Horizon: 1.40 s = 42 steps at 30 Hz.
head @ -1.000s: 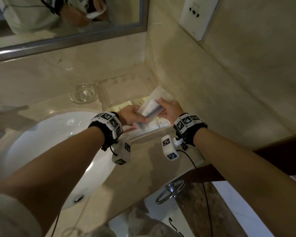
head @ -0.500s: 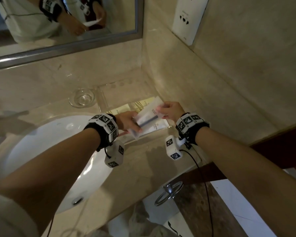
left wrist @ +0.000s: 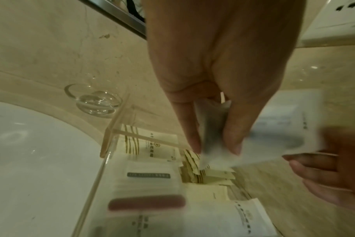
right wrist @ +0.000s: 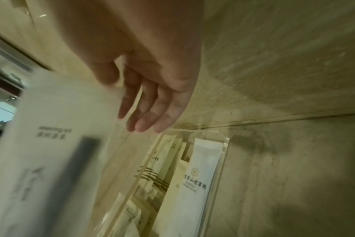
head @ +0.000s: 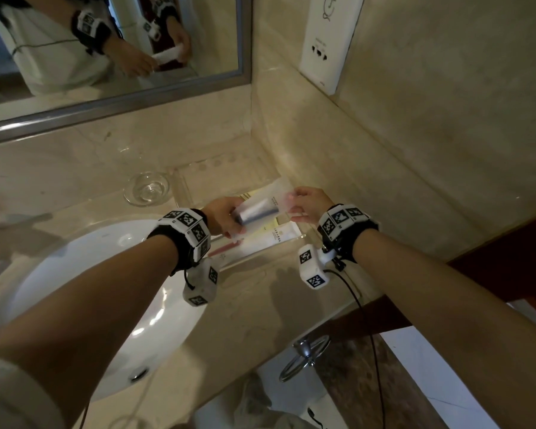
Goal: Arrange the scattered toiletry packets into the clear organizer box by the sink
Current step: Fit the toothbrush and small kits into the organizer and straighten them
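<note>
- Shaving-kit packet (head: 262, 209), white with a dark bar, held in the air over the clear organizer box (head: 195, 193) in the counter corner
- Left hand (head: 223, 216) pinches its near end
- Right hand (head: 308, 204) holds the far end, thumb against it, fingers (right wrist: 146, 115) nearly straight
- More packets (left wrist: 152, 174) lie inside the box

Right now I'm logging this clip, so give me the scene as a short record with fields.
setting: counter beside sink
held item: white packet, dark strip inside
left hand: pinches one end of packet
right hand: at other end, fingers straight; grip unclear
organizer: clear, already holds several packets, below the hands
nearby: glass dish left of organizer
progress: held packet not yet in organizer
</note>
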Motion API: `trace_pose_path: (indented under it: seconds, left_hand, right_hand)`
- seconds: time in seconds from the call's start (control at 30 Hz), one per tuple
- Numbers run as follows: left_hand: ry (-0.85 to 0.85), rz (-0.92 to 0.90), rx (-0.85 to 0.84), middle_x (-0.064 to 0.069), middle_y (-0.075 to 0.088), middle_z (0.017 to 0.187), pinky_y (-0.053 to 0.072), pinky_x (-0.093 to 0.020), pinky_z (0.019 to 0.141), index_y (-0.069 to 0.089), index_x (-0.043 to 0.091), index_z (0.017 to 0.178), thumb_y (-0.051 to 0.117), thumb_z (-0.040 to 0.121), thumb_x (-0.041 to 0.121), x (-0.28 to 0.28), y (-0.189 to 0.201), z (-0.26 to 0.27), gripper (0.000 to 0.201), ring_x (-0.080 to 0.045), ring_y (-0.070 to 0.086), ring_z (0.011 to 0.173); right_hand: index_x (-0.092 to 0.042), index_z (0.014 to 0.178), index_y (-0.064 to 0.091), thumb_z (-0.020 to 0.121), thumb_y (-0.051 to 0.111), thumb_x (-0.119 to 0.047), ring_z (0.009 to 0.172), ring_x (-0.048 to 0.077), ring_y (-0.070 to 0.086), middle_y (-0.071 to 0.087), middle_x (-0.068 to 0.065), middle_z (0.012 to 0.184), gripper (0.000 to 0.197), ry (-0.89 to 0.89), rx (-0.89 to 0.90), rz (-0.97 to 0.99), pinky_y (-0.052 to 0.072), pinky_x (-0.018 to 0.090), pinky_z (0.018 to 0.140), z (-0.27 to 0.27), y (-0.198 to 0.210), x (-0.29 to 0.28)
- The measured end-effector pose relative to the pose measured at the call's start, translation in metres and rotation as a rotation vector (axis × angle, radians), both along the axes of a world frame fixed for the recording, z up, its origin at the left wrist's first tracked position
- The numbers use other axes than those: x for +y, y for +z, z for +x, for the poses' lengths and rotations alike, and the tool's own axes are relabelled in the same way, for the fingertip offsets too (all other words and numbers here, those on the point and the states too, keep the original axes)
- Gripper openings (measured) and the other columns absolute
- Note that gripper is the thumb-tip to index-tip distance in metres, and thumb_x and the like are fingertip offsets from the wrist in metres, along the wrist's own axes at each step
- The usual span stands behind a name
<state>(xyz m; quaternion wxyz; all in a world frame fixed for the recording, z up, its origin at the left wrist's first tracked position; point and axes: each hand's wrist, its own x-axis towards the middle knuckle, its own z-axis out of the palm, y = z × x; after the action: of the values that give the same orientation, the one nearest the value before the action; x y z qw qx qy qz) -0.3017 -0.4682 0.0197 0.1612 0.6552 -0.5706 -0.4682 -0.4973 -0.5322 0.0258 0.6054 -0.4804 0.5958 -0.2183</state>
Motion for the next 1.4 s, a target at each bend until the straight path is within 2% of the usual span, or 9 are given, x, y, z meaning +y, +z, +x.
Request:
trace_pose_path:
  seconds: [0.1, 0.17, 0.47, 0.67, 0.77, 1.0, 1.07, 1.23, 1.4]
  left_hand:
    - [-0.028, -0.094, -0.157, -0.010, 0.055, 0.084, 0.041, -0.026, 0.068, 0.058, 0.007, 0.092, 0.072, 0.061, 0.009, -0.002, 0.003, 0.001, 0.034, -0.020, 0.052, 0.083]
    - [-0.021, -0.140, -0.235, -0.009, 0.053, 0.087, 0.033, -0.023, 0.073, 0.061, 0.006, 0.091, 0.072, 0.069, 0.003, -0.003, 0.001, 0.002, 0.025, -0.019, 0.048, 0.086]
    - [0.008, -0.391, -0.296, -0.020, 0.060, 0.112, 0.046, -0.034, 0.088, 0.067, 0.002, 0.103, 0.073, 0.073, 0.005, -0.005, -0.005, 0.000, 0.031, -0.034, 0.058, 0.103]
    - [0.001, -0.415, -0.212, -0.018, 0.052, 0.125, 0.044, -0.032, 0.094, 0.057, 0.009, 0.121, 0.069, 0.077, 0.004, -0.006, -0.009, 0.004, 0.047, -0.032, 0.055, 0.110]
    - [0.089, -0.311, -0.139, -0.011, 0.050, 0.123, 0.047, -0.033, 0.088, 0.042, 0.012, 0.134, 0.060, 0.083, 0.000, -0.008, -0.012, 0.004, 0.056, -0.027, 0.059, 0.092]
    - [0.306, -0.188, 0.126, -0.009, 0.060, 0.097, 0.052, -0.037, 0.073, 0.041, 0.013, 0.123, 0.050, 0.094, 0.021, -0.008, -0.019, 0.001, 0.032, -0.019, 0.060, 0.065]
    - [0.319, -0.171, 0.157, -0.009, 0.059, 0.097, 0.051, -0.031, 0.067, 0.042, 0.012, 0.127, 0.052, 0.093, 0.027, -0.008, -0.016, -0.002, 0.038, -0.017, 0.059, 0.063]
    - [0.315, -0.116, 0.140, -0.007, 0.062, 0.064, 0.044, -0.021, 0.044, 0.057, 0.014, 0.107, 0.046, 0.093, 0.043, -0.010, -0.010, -0.002, 0.034, -0.006, 0.048, 0.032]
    - [0.383, -0.006, 0.297, -0.010, 0.064, 0.055, 0.046, -0.016, 0.040, 0.058, 0.013, 0.085, 0.035, 0.094, 0.053, -0.010, -0.003, -0.005, 0.046, -0.008, 0.053, 0.031]
  right_hand:
    - [-0.003, 0.117, 0.054, 0.097, 0.038, -0.045, 0.077, 0.020, 0.063, 0.062, 0.008, 0.083, 0.049, -0.096, -0.010, 0.091, 0.054, 0.035, 0.078, 0.000, 0.005, -0.002]
    - [0.001, 0.121, 0.051, 0.094, 0.030, -0.057, 0.090, 0.029, 0.064, 0.065, 0.012, 0.090, 0.067, 0.020, 0.014, 0.184, 0.053, 0.036, 0.083, -0.002, 0.008, -0.003]
    - [0.000, 0.134, 0.042, 0.099, 0.039, -0.033, 0.067, 0.010, 0.053, 0.066, 0.008, 0.095, 0.048, 0.570, 0.014, 0.257, 0.042, 0.016, 0.051, 0.006, 0.007, 0.009]
    - [-0.001, 0.118, 0.056, 0.091, 0.056, -0.017, 0.099, 0.029, 0.059, 0.061, 0.016, 0.106, 0.032, 0.585, 0.007, 0.165, 0.046, 0.041, 0.093, 0.013, 0.000, 0.010]
    - [-0.002, 0.106, 0.061, 0.085, 0.063, -0.018, 0.111, 0.039, 0.058, 0.064, 0.018, 0.106, 0.026, 0.534, 0.099, 0.123, 0.043, 0.050, 0.103, 0.013, -0.008, 0.005]
    - [-0.008, 0.097, 0.061, 0.087, 0.060, -0.004, 0.106, 0.035, 0.059, 0.065, 0.017, 0.102, 0.011, 0.469, 0.074, 0.110, 0.040, 0.053, 0.105, 0.013, -0.019, 0.007]
    - [-0.007, 0.103, 0.062, 0.085, 0.062, -0.005, 0.102, 0.035, 0.062, 0.066, 0.018, 0.105, 0.018, 0.511, 0.112, 0.043, 0.046, 0.049, 0.099, 0.016, -0.018, 0.008]
    - [-0.017, 0.070, 0.049, 0.082, 0.060, 0.007, 0.063, 0.013, 0.049, 0.052, -0.001, 0.069, 0.028, 0.475, 0.166, -0.117, 0.041, 0.021, 0.061, 0.018, -0.012, 0.009]
    - [-0.018, 0.062, 0.039, 0.074, 0.063, 0.014, 0.071, 0.015, 0.048, 0.046, -0.003, 0.067, 0.042, 0.443, 0.256, -0.305, 0.037, 0.018, 0.056, 0.020, -0.022, 0.006]
